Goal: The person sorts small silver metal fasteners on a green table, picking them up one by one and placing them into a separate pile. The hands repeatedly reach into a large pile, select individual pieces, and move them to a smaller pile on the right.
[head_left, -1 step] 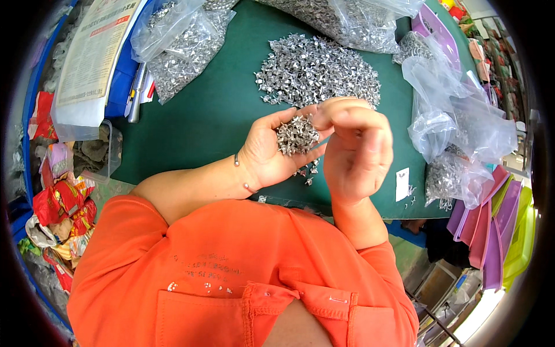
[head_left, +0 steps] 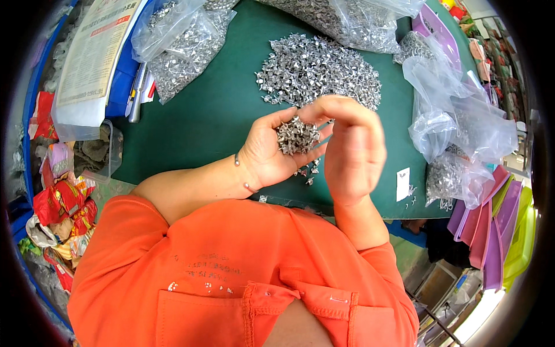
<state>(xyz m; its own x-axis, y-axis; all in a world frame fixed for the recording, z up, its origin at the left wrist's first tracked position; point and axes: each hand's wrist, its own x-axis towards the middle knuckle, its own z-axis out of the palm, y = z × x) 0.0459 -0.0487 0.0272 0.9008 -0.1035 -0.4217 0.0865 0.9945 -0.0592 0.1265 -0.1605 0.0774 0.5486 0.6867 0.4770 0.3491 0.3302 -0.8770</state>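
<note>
My left hand (head_left: 267, 155) is palm up above the green table, cupping a heap of small shiny pronged metal pieces (head_left: 297, 136). Over that heap arches my right hand (head_left: 355, 151), its index finger bent down to the heap's upper edge. The right fingers are curled and partly smeared by motion, and whatever their tips pinch is hidden. A few loose metal pieces (head_left: 310, 181) lie on the table below the left fingers. Just beyond both hands spreads a wide pile of the same pieces (head_left: 318, 69).
Clear plastic bags of metal pieces stand at the back left (head_left: 188, 52) and far middle (head_left: 341, 20); more bags (head_left: 433, 133) lie right. A purple bin (head_left: 442, 37) is at the far right. A screwdriver-like tool (head_left: 137, 95) lies beside a blue container (head_left: 123, 81) at left.
My right hand has shifted slightly left, and its index finger has come down closer to the heap in my left palm. The left hand stays in place.
</note>
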